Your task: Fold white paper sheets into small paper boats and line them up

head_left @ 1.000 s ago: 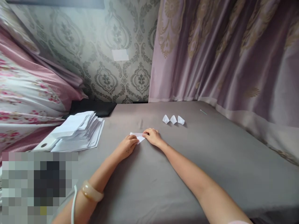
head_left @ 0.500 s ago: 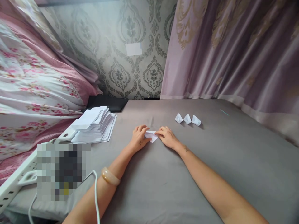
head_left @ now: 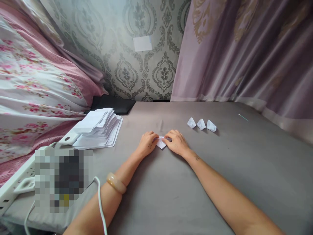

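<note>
A small folded white paper lies on the grey cloth, its point turned toward me. My left hand grips its left side, fingers curled over the far edge and thumb near the middle. On the other side my right hand pinches the right part, thumb and fingers closed on it. Both hands cover the paper's outer corners. Beyond my right hand stand three folded paper shapes, a left one, a middle one and a right one.
A stack of white paper sits at the left, before a black flat case. A white cable runs beside my left forearm, near a blurred patch. A thin stick lies far right. Curtains hang at the back.
My hands have come closer together over the paper, and less of it shows between them. The whole view has shifted slightly.
</note>
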Demonstrator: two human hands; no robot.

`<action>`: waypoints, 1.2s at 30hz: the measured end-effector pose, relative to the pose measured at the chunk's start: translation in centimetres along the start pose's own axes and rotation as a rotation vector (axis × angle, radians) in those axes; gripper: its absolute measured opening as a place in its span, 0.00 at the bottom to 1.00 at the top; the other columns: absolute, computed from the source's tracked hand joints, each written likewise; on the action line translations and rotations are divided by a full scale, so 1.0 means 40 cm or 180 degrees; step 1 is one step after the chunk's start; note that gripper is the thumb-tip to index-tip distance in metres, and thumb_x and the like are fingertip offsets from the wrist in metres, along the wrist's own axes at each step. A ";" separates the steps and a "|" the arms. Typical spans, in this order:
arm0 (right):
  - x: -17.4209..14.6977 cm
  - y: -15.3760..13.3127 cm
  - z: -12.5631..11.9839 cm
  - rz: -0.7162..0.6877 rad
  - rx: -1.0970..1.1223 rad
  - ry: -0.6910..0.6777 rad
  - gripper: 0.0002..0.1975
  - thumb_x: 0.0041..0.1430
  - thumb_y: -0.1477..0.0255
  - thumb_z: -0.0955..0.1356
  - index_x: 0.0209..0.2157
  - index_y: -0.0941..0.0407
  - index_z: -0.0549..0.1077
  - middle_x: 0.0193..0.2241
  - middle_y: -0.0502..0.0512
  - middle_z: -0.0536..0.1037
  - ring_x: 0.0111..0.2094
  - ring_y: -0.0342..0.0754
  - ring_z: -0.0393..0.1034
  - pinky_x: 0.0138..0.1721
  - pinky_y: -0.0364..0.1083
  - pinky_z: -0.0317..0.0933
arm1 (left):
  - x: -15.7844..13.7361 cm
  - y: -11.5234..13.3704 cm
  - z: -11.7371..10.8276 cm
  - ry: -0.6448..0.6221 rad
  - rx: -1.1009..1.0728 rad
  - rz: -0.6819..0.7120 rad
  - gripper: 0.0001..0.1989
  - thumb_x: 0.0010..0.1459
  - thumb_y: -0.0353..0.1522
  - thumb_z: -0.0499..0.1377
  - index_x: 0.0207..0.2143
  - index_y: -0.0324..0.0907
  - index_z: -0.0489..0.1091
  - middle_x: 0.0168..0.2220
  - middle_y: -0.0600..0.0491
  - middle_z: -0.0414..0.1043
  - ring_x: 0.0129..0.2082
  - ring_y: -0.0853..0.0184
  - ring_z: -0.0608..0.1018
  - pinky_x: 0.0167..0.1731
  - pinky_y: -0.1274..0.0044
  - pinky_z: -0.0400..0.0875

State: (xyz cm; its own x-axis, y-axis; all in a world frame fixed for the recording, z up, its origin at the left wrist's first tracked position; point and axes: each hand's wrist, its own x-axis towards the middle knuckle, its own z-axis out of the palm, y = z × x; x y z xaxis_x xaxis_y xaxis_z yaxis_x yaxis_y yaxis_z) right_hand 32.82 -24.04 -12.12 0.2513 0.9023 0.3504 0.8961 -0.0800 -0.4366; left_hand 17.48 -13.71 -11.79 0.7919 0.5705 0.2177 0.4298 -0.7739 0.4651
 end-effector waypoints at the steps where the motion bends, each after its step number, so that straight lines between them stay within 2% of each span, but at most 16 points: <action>1: 0.004 0.001 0.007 0.0043 -0.0051 0.0010 0.08 0.55 0.63 0.68 0.33 0.53 0.75 0.34 0.54 0.74 0.39 0.50 0.64 0.43 0.49 0.58 | 0.004 0.000 0.003 0.0030 -0.0033 -0.0076 0.10 0.58 0.31 0.53 0.39 0.43 0.72 0.39 0.50 0.72 0.41 0.63 0.72 0.42 0.72 0.63; 5: 0.009 0.005 0.021 0.0034 -0.0092 0.0007 0.08 0.55 0.64 0.69 0.35 0.53 0.75 0.35 0.54 0.74 0.40 0.50 0.64 0.44 0.50 0.56 | 0.011 -0.002 0.004 0.0043 -0.0121 -0.0134 0.09 0.56 0.31 0.55 0.38 0.43 0.72 0.38 0.50 0.72 0.40 0.63 0.72 0.41 0.73 0.64; 11: -0.008 0.001 0.004 -0.0242 0.0133 -0.0201 0.07 0.58 0.69 0.66 0.38 0.51 0.76 0.37 0.53 0.74 0.41 0.48 0.64 0.44 0.49 0.57 | -0.006 0.006 -0.021 -0.0124 0.0170 0.0338 0.10 0.59 0.30 0.51 0.35 0.45 0.73 0.38 0.51 0.73 0.41 0.63 0.72 0.41 0.72 0.61; 14: -0.016 0.002 -0.009 -0.0386 0.0235 -0.0184 0.09 0.60 0.68 0.65 0.36 0.52 0.77 0.38 0.53 0.73 0.40 0.47 0.64 0.44 0.48 0.58 | -0.021 0.009 -0.033 -0.0152 0.0227 0.0530 0.10 0.59 0.31 0.52 0.36 0.45 0.74 0.40 0.51 0.73 0.42 0.62 0.72 0.42 0.71 0.61; 17: -0.015 0.008 -0.012 -0.0115 0.0261 -0.0064 0.12 0.61 0.68 0.63 0.29 0.54 0.75 0.35 0.54 0.74 0.38 0.47 0.65 0.43 0.46 0.58 | -0.025 0.005 -0.032 -0.0132 -0.0006 0.0477 0.11 0.59 0.34 0.52 0.32 0.43 0.74 0.39 0.50 0.73 0.40 0.64 0.73 0.42 0.72 0.62; 20: -0.008 0.016 -0.008 0.0268 0.0079 0.0007 0.06 0.58 0.70 0.65 0.32 0.55 0.74 0.35 0.54 0.73 0.39 0.49 0.64 0.43 0.47 0.58 | -0.019 -0.005 -0.019 -0.0053 -0.0221 0.0287 0.09 0.58 0.32 0.55 0.30 0.41 0.74 0.38 0.49 0.72 0.38 0.64 0.72 0.41 0.74 0.65; 23: -0.003 0.021 -0.006 0.0405 -0.0096 -0.0068 0.08 0.56 0.69 0.65 0.37 0.56 0.72 0.39 0.56 0.72 0.42 0.51 0.63 0.45 0.48 0.57 | -0.016 -0.014 -0.007 0.0057 -0.0122 0.0200 0.07 0.56 0.32 0.56 0.37 0.41 0.73 0.39 0.48 0.71 0.38 0.63 0.71 0.41 0.72 0.65; 27: -0.001 0.020 -0.012 0.0533 0.0011 -0.0311 0.06 0.54 0.69 0.65 0.34 0.55 0.71 0.38 0.56 0.71 0.41 0.50 0.64 0.44 0.47 0.57 | -0.023 -0.013 -0.002 0.0028 0.0301 0.0458 0.11 0.60 0.32 0.52 0.43 0.44 0.71 0.43 0.48 0.70 0.42 0.60 0.68 0.42 0.69 0.62; 32: 0.002 -0.001 -0.030 0.0940 0.0355 -0.0412 0.03 0.53 0.71 0.64 0.28 0.55 0.69 0.28 0.51 0.73 0.30 0.45 0.65 0.33 0.44 0.56 | -0.042 0.018 -0.015 -0.0163 0.0617 0.0660 0.16 0.62 0.28 0.44 0.43 0.42 0.70 0.43 0.47 0.70 0.41 0.61 0.70 0.39 0.70 0.62; 36: 0.008 -0.027 -0.042 0.1424 0.1101 -0.0283 0.01 0.47 0.72 0.65 0.25 0.55 0.68 0.20 0.48 0.70 0.23 0.43 0.64 0.27 0.42 0.55 | -0.063 0.057 -0.036 -0.0078 0.0528 0.0565 0.19 0.54 0.28 0.51 0.49 0.41 0.66 0.46 0.46 0.69 0.44 0.59 0.70 0.43 0.69 0.63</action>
State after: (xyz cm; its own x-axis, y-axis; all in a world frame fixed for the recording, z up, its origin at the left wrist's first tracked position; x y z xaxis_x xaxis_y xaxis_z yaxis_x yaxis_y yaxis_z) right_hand 32.54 -24.38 -10.13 0.5334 0.8458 0.0046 0.5338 -0.3324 -0.7775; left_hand 15.83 -16.54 -10.03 0.8708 0.4163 0.2617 0.3467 -0.8972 0.2737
